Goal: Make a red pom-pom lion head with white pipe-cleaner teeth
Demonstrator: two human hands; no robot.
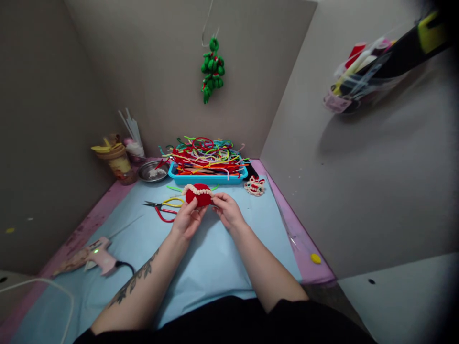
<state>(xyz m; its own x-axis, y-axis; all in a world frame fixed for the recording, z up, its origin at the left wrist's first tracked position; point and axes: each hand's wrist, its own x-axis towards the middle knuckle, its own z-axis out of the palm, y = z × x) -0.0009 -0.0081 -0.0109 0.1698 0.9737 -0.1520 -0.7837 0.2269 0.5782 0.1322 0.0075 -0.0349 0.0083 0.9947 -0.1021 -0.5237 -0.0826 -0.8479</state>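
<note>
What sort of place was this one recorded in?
Probably a small craft workbench boxed in by grey panels: a blue tray heaped with coloured pipe cleaners, a pink glue gun and scissors lie on the table, and the left hand and right hand hold a red fuzzy piece.

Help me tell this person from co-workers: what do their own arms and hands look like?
The left hand and right hand are ungloved, forearms uncovered; no ring or watch shows. A dark tattoo runs along the left forearm. Black clothing shows near the elbows.
</note>
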